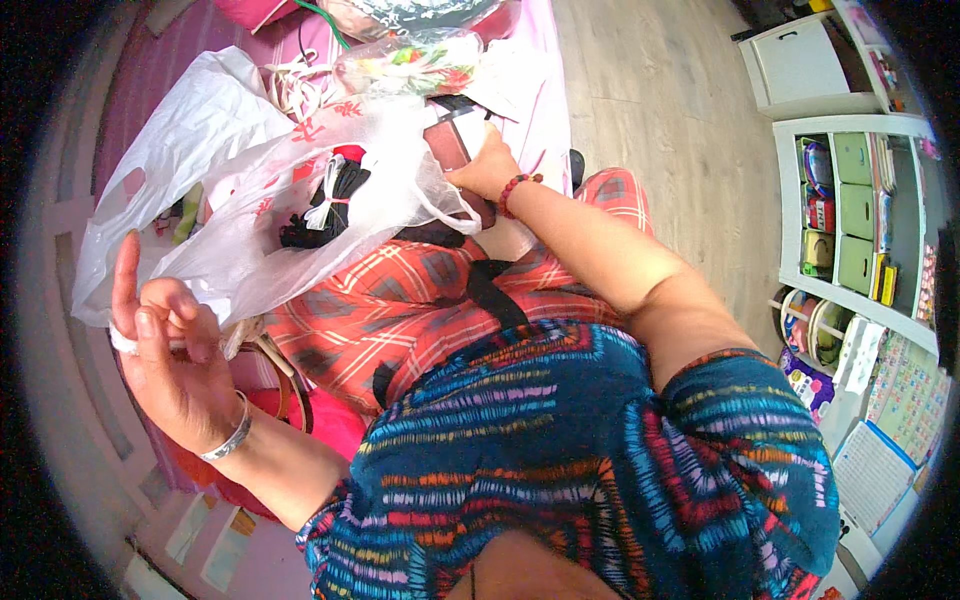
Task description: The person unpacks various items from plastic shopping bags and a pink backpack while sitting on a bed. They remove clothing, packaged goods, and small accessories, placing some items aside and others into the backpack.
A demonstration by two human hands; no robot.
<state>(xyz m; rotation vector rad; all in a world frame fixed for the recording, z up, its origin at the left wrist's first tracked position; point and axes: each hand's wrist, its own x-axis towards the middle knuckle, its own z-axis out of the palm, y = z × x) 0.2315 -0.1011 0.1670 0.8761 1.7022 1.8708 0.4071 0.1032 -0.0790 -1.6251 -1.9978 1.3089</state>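
A thin translucent plastic bag with red print (300,169) lies spread over my lap, with a tied bundle of black cord (341,196) among its folds. My left hand (171,330) is raised at the bag's lower left; its fingers are partly curled, the index finger points up, and a white band circles one finger. My right hand (489,166), with a beaded bracelet at the wrist, reaches down at the bag's right edge beside a brown flat item (447,145). Whether its fingers grip that item cannot be told. A white plastic bag (187,124) lies at the left.
White cord (294,86) and a clear packet with colourful contents (412,64) lie beyond the bags. Brown straps (285,382) and a bright pink cloth (337,424) are beside my lap. A white shelf (784,195) with green boxes stands on the right, across the wooden floor (645,97).
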